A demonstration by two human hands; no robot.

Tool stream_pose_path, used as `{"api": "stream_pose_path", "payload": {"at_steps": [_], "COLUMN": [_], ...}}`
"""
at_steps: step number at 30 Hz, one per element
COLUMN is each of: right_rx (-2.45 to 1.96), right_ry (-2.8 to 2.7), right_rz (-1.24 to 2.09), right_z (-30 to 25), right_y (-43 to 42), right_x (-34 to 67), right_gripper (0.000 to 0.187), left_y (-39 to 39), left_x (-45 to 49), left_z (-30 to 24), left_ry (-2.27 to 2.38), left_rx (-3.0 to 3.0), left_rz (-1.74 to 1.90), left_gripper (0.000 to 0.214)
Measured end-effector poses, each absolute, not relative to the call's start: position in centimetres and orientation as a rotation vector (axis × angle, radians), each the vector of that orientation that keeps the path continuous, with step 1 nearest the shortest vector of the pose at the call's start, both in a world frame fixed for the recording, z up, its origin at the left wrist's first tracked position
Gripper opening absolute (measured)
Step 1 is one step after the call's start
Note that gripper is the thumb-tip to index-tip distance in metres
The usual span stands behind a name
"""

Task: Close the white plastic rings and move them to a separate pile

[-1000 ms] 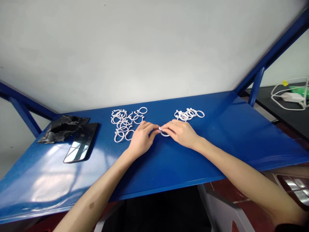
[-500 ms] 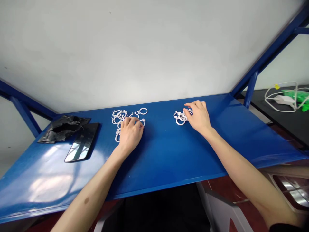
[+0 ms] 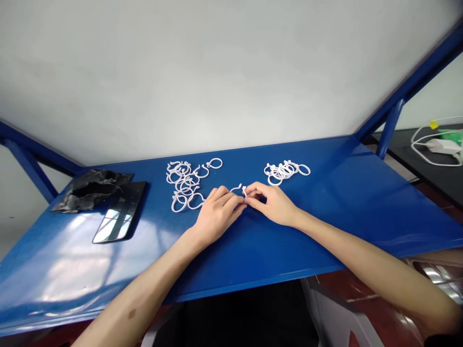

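Over the middle of the blue table, my left hand [image 3: 219, 212] and my right hand [image 3: 274, 202] meet at one white curtain ring [image 3: 236, 187]. Its two ends stand apart, with a gap at the top. The left fingers are closed over its left and lower part, which they hide. Thumb and fingertips of the right hand pinch its right side near the end. Left of my hands lies a loose pile of white rings [image 3: 180, 176], several of them with open ends. A smaller heap of white rings [image 3: 282, 172] lies at the right, beyond my right hand.
A black phone [image 3: 121, 212] with a reflective screen lies on the left of the blue table [image 3: 231, 260], beside a crumpled black plastic bag [image 3: 92, 190]. The white wall [image 3: 224, 77] rises behind. At far right, a white charger [image 3: 443, 146] with its cable rests on a dark surface.
My left hand has moved right from the left pile with a ring. The right hand has left the right heap and come inward to the same ring. The right heap now lies uncovered.
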State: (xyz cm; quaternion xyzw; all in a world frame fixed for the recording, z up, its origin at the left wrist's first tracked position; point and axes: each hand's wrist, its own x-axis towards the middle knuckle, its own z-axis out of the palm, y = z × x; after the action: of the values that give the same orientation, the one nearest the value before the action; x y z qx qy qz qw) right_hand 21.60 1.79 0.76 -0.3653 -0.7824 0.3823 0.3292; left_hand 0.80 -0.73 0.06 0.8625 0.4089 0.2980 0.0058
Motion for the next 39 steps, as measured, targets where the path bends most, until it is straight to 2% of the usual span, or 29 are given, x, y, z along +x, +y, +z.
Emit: {"api": "stream_pose_path", "payload": {"at_steps": [5,10,17,25,32,39], "right_rx": [-0.941,-0.992,-0.943,-0.849,-0.763,-0.583], "right_ry": [-2.047,-2.124,-2.225,-2.231,-2.233,-2.283], "right_rz": [0.895,0.645,0.519,0.361,0.390,0.258], "right_z": [1.1,0.9,0.6,0.4,0.6,-0.3], "right_y": [1.8,2.6,2.5,1.9,1.0,1.4], "right_x": [21.9,22.7,23.0,22.3,21.9,22.2], "right_gripper": [0.005,0.008,0.012,0.017,0.019,0.022], "left_y": [-0.8,-1.2,-1.0,-1.1,-1.6,-2.0], "left_x": [0.7,0.8,1.0,1.2,1.6,1.9], "left_z": [-0.1,0.1,0.7,1.1,0.6,0.3], "left_ry": [1.191,1.461,1.323,1.451,1.444,1.415], "left_rx": [2.626,2.351,2.082,1.655,1.618,1.781], "left_rz": [1.014,1.179,0.862,0.803,0.925,0.932], "left_gripper": [0.017,0.015,0.024,0.038,0.032,0.026]}}
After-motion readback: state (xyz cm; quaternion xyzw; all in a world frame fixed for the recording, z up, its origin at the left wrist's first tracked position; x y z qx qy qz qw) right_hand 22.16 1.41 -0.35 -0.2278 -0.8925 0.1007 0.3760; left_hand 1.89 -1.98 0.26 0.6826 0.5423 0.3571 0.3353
